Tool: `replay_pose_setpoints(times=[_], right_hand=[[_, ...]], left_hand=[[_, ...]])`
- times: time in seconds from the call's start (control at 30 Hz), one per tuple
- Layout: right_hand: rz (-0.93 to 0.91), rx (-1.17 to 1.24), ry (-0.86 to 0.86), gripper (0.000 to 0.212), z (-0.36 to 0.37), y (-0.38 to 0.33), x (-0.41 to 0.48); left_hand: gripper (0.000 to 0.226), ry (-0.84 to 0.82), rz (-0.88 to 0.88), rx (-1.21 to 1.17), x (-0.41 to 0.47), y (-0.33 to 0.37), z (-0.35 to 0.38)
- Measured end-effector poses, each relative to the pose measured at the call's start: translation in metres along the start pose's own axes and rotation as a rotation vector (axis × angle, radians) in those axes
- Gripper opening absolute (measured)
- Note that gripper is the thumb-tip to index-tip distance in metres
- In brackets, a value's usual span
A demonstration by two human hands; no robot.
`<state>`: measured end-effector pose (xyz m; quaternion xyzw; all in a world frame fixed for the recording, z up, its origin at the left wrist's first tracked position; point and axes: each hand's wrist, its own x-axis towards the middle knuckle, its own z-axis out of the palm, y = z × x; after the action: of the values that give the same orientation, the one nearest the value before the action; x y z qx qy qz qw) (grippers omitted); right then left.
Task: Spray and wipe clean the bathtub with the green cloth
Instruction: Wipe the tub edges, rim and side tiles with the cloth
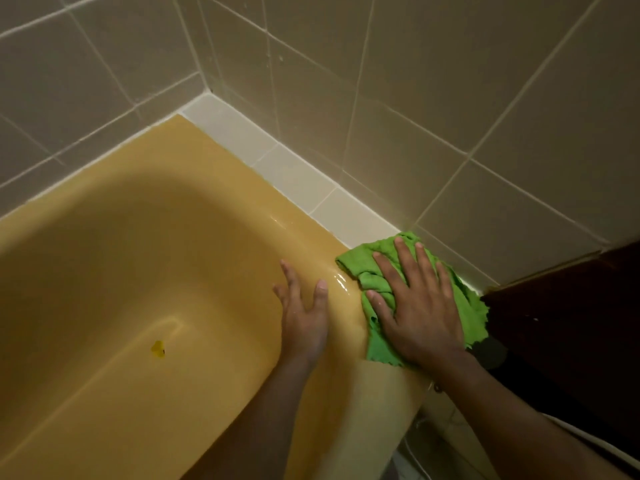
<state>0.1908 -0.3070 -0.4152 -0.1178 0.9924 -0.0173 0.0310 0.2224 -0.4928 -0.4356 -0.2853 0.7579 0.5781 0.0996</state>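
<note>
- The bathtub [145, 258] fills the left and middle of your view, a mustard-yellow basin set into a tiled corner. It is rigid and fixed in place, so you handle it only by leaning on it. Its glossy enamel shows wet streaks on the rim just beside your cloth; judge it slick there and keep your weight steady.
- The white ledge [294, 174] runs between the tub's far rim and the tiled wall [485, 98]. It looks hard and flat, and the cloth's top edge reaches onto it.
- The green cloth [375, 336] lies on the tub's rim at the right, near the corner where a dark panel [571, 306] begins. It is soft, light and limp, bunched into folds with frayed edges, so it will likely slide and crumple unless you hold it down flat.
- Your right hand [420, 306] lies palm-down on the cloth, fingers spread wide. That open press looks like the best hold: it pins the most fabric to the enamel.
- Your left hand [304, 311] rests bare on the tub's inner slope just beside the cloth, fingers splayed, gripping nothing, apparently bracing you.
- A small dark-yellow mark [157, 349] sits on the tub floor, well apart from the cloth; what it is cannot be told.
- No spray bottle is in view.
</note>
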Motion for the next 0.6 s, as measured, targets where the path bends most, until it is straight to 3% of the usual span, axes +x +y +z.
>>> replay_pose_setpoints(times=[0.23,0.6], right_hand=[[-0.15,0.042,0.052,0.066,0.0,-0.049,0.087],[-0.222,0.072,0.045,0.067,-0.004,-0.084,0.139]], left_hand=[[0.084,0.109,0.089,0.065,0.083,0.028,-0.061],[0.078,0.2,0.098,0.725,0.196,0.074,-0.15]])
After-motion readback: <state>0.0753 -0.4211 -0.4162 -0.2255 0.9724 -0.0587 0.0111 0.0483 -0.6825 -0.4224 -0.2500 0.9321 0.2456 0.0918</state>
